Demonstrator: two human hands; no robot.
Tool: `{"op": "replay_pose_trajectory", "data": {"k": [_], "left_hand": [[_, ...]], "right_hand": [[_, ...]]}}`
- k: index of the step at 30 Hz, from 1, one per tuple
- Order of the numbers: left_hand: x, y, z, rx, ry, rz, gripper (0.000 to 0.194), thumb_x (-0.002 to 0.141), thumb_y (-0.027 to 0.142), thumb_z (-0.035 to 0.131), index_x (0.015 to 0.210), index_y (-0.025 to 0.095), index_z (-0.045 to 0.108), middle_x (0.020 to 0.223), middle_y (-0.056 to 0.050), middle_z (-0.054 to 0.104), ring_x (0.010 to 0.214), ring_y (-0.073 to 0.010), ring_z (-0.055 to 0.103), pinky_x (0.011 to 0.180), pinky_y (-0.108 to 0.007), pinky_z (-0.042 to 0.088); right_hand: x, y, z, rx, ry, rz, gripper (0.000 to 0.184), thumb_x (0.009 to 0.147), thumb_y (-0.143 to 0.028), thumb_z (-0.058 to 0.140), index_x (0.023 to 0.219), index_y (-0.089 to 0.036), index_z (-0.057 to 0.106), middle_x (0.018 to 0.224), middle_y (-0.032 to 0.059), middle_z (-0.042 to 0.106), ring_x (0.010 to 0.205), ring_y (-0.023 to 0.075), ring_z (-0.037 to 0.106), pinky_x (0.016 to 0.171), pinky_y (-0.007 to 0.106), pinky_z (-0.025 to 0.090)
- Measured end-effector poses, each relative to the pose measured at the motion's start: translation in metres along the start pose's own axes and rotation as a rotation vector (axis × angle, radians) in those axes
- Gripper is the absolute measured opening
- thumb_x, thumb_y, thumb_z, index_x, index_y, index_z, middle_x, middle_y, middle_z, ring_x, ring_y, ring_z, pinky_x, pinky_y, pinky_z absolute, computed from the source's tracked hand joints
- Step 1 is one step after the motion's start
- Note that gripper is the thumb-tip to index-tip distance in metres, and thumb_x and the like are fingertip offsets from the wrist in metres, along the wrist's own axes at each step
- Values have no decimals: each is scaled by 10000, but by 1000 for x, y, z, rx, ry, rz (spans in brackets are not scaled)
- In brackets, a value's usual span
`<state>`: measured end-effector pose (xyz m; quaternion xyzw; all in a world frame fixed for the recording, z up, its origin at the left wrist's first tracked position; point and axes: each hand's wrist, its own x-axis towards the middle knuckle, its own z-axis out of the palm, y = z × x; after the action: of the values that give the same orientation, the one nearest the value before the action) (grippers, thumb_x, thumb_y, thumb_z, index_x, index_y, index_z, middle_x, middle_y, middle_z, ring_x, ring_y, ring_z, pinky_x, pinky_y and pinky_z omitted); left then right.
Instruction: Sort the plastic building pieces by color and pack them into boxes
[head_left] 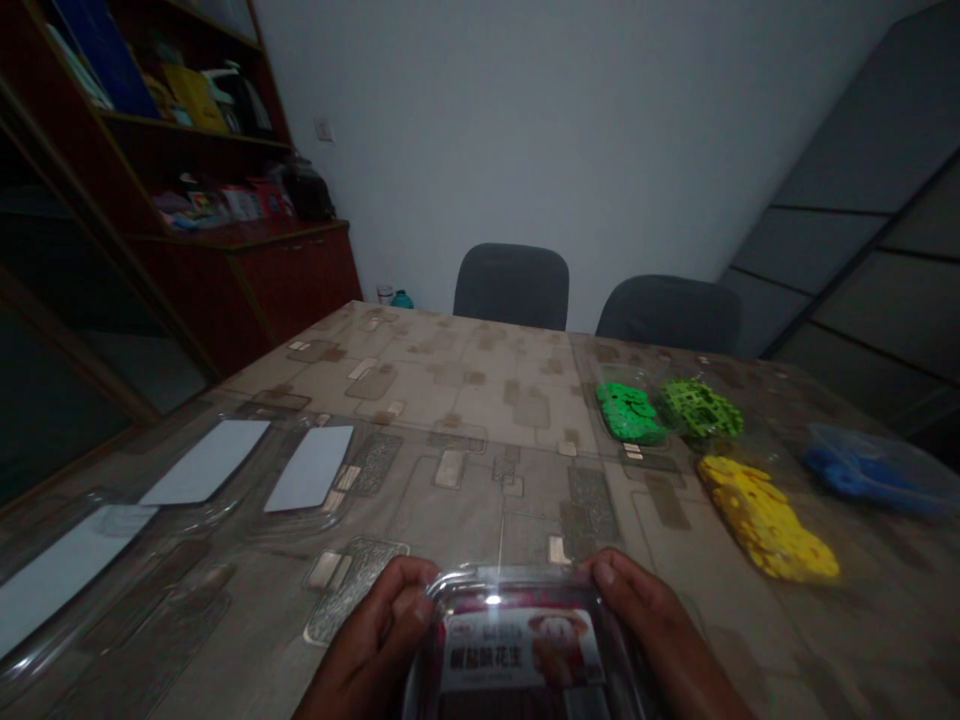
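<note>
A clear plastic food box (517, 650) with a printed label on its lid is held at the near edge of the table, cut off by the bottom of the view. My left hand (386, 630) grips its left side, thumb near the upper corner. On the opposite side, my right hand (645, 620) is closed round the right upper corner. Something reddish shows through the plastic around the label, but I cannot make out what is inside.
Right on the table (480, 380) lie packs of green pieces (630, 412), lighter green pieces (703, 408), yellow pieces (769, 520) and blue pieces (862, 472). Left are clear trays with white cards (311, 468). Two grey chairs (512, 287) stand behind; a wooden cabinet (292, 280) is back left.
</note>
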<state>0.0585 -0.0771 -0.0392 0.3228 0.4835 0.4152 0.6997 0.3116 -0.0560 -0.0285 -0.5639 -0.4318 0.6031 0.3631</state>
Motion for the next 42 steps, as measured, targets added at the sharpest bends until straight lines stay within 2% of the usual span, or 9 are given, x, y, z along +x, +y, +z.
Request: {"op": "replay_pose_trajectory", "data": {"k": [7, 12, 18, 21, 25, 29, 34, 38, 42], "left_hand": [[1, -10, -3, -7, 62, 5, 482, 808, 676, 690, 938, 228, 572, 704, 17, 626, 654, -184, 587, 609, -266, 453], [1, -14, -7, 81, 57, 44, 508, 845, 698, 622, 987, 212, 584, 735, -11, 663, 663, -195, 582, 602, -272, 449], [5, -1, -3, 36, 22, 12, 477, 833, 680, 653, 942, 223, 569, 730, 18, 641, 685, -191, 595, 631, -272, 453], [8, 3, -2, 22, -25, 45, 469, 843, 661, 657, 944, 211, 573, 720, 21, 634, 660, -171, 577, 609, -254, 427], [11, 6, -2, -15, -30, 48, 477, 761, 611, 772, 890, 205, 555, 687, 28, 615, 605, -148, 549, 568, -240, 391], [11, 7, 0, -77, -31, -17, 473, 733, 567, 813, 842, 202, 533, 665, 32, 605, 575, -139, 544, 556, -239, 385], [12, 3, -2, -198, -43, -5, 403, 769, 503, 809, 828, 192, 560, 675, 29, 628, 581, -136, 569, 572, -239, 403], [13, 1, -8, -217, -56, -13, 406, 733, 489, 846, 833, 169, 618, 733, -12, 684, 643, -158, 610, 640, -268, 442], [9, 6, -10, -228, -24, -118, 349, 745, 447, 836, 850, 173, 647, 757, -26, 695, 680, -180, 620, 648, -284, 447]], "right_hand": [[5, -6, -1, 122, -56, 142, 611, 643, -792, 712, 696, -216, 518, 621, -42, 494, 573, 133, 426, 546, 251, 353], [1, -10, -3, 75, -109, 104, 513, 751, -698, 699, 758, -210, 539, 691, -37, 516, 628, 135, 435, 603, 249, 370], [8, 1, -5, -71, -73, -11, 535, 818, -749, 587, 774, -218, 542, 697, -41, 519, 645, 149, 457, 612, 254, 397], [10, 5, -4, -147, -11, -61, 553, 845, -766, 533, 768, -220, 569, 689, -35, 540, 665, 167, 502, 617, 255, 419], [5, 7, 0, -235, 103, -143, 517, 875, -724, 528, 733, -233, 608, 689, -24, 576, 689, 186, 550, 636, 254, 445], [2, 6, 1, -212, 97, -85, 519, 857, -737, 533, 732, -239, 611, 683, -22, 584, 675, 192, 554, 622, 257, 460], [4, -1, -3, -143, -13, 17, 538, 827, -763, 553, 753, -233, 604, 728, -2, 629, 701, 206, 581, 656, 284, 476], [6, -6, -5, -174, -5, -9, 568, 785, -797, 579, 717, -233, 598, 697, 0, 602, 676, 200, 551, 651, 288, 474], [7, -5, -7, -187, -26, -17, 572, 790, -803, 562, 737, -237, 619, 747, 17, 625, 731, 221, 589, 689, 295, 503]]}}
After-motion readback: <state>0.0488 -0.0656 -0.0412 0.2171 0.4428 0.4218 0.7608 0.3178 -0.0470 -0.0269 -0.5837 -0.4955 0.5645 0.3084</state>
